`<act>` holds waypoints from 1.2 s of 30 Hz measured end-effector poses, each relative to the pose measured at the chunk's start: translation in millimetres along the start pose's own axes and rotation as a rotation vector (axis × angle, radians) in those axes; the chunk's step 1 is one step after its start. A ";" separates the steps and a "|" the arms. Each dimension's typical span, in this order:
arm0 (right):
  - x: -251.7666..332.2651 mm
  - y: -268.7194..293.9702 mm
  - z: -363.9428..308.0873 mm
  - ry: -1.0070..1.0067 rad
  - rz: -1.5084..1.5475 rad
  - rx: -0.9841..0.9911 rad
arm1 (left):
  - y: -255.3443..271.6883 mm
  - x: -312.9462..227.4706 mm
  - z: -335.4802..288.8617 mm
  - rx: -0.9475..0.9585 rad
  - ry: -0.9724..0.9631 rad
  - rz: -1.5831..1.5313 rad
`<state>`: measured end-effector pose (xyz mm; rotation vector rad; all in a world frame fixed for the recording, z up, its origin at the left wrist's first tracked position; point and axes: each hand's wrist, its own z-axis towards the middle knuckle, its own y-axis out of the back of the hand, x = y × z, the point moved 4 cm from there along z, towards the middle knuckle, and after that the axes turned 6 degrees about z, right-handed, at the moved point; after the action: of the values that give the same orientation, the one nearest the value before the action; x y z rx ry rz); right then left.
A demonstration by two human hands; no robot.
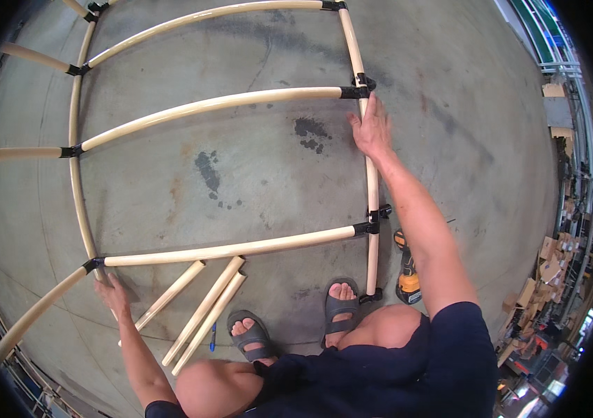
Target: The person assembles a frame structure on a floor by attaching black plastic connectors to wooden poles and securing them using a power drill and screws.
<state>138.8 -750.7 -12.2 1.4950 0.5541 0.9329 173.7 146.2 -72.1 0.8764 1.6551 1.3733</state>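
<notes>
Two bare hands are on a big pipe frame (230, 251), cream tubes w/ black joints, set low over the floor from centre to upper left of the pic. R hand (373, 131), right of centre, lies along the right rail (372, 181), fingers extended, not wrapped, tips at a middle joint (356, 92). L hand (113, 294), lower left, is at the left rail (75, 111), just below the corner joint (94, 263); fingers partly hidden, can't tell if it grips. Arms spread wide, prob. to steady both rails at once.

Three loose tubes (202, 311) slant at lower left w/ a blue pen (213, 337) beside them, perhaps kept within reach. Orange-&-black drill (409, 280) lies just outside the right rail, likely handy for the R hand. Sandalled feet (342, 306) at bottom centre; the right one's close to the rail's end, so tight. Side tubes (39, 310) hem in the left edge; grey floor (478, 188) gives more room at right, up to cartons (547, 268) by the pic's edge.
</notes>
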 end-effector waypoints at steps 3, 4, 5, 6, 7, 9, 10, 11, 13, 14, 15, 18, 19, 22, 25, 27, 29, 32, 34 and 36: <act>-1.1 -13.5 -8.5 -0.055 -0.049 0.141 | -6.7 -8.5 -9.2 -0.083 0.037 0.314; 1.3 -14.9 -10.6 -0.081 -0.085 0.184 | -3.7 -6.2 -11.1 -0.100 0.044 0.344; 5.4 -9.1 -5.9 -0.056 -0.076 0.168 | -2.7 -8.4 -13.4 -0.117 0.064 0.329; 2.9 -8.6 -6.2 -0.092 -0.088 0.226 | -2.2 -12.4 -14.2 -0.083 0.064 0.340; 2.7 -7.7 -5.2 -0.129 -0.100 0.284 | 0.4 -14.8 -14.5 -0.049 0.062 0.351; 12.1 0.4 1.0 -0.148 -0.079 0.307 | 9.8 -17.6 -11.6 -0.042 0.075 0.319; 16.5 1.9 2.8 -0.186 -0.066 0.352 | 14.5 -16.0 -8.2 0.026 0.015 0.218; 23.3 9.6 10.1 -0.158 -0.047 0.336 | 21.1 -15.2 -3.9 0.085 -0.044 0.113; 20.1 10.1 13.7 -0.199 -0.072 0.374 | 36.7 -15.1 3.0 0.092 -0.053 0.043; 10.5 11.3 12.7 -0.176 -0.077 0.305 | 39.0 -30.6 -2.7 0.124 -0.095 0.084; -2.2 10.2 7.3 -0.156 -0.083 0.246 | 40.4 -35.0 -12.4 0.165 -0.137 0.131; 8.1 0.4 -12.5 -0.010 -0.066 0.172 | 44.0 -3.0 -11.9 0.024 -0.169 0.266; 3.2 -2.9 -30.7 -0.037 -0.067 0.236 | 50.5 -8.8 -12.8 -0.010 -0.161 0.274; 23.0 0.3 -39.9 -0.034 -0.162 0.331 | 43.0 -11.6 -42.8 0.034 -0.177 0.298; 23.2 10.3 -44.4 -0.030 -0.210 0.349 | 58.9 -27.3 -37.9 0.254 -0.057 0.270; 19.8 19.3 -45.3 -0.071 -0.201 0.477 | 77.8 -38.8 -39.8 0.442 -0.101 0.402; 17.0 26.5 -39.0 -0.053 -0.178 0.505 | 96.6 -58.4 -37.4 0.461 -0.090 0.489; -10.4 38.8 -31.8 -0.032 -0.183 0.587 | 103.6 -117.0 -48.6 0.579 -0.142 0.565; -8.0 56.7 -21.8 -0.007 -0.188 0.627 | 105.6 -168.8 -47.7 0.573 -0.433 0.419; 20.3 91.6 -25.5 0.079 0.025 0.822 | 116.4 -217.8 -28.4 0.614 -0.654 0.437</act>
<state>113.4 -734.2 80.2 2.1974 1.0605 0.8195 247.2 -38.8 76.8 1.8970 1.3966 0.6734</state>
